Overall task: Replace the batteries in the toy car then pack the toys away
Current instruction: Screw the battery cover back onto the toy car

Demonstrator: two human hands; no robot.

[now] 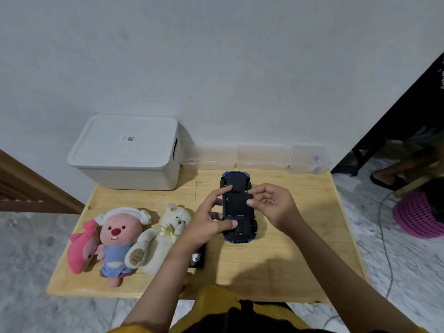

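I see the blue-and-black plastic toy car [237, 207] lying upside down near the middle of the pale wooden table [300, 255]. My left hand [211, 222] grips its left side, forefinger and thumb curled onto the underside. My right hand [271, 205] pinches the right edge with thumb and forefinger. Left of the car lie a cream teddy bear [161, 236], a pink beaver plush [119, 239] and a pink dolphin plush [81, 246]. A lidded white plastic storage box [127, 152] stands at the back, against the wall.
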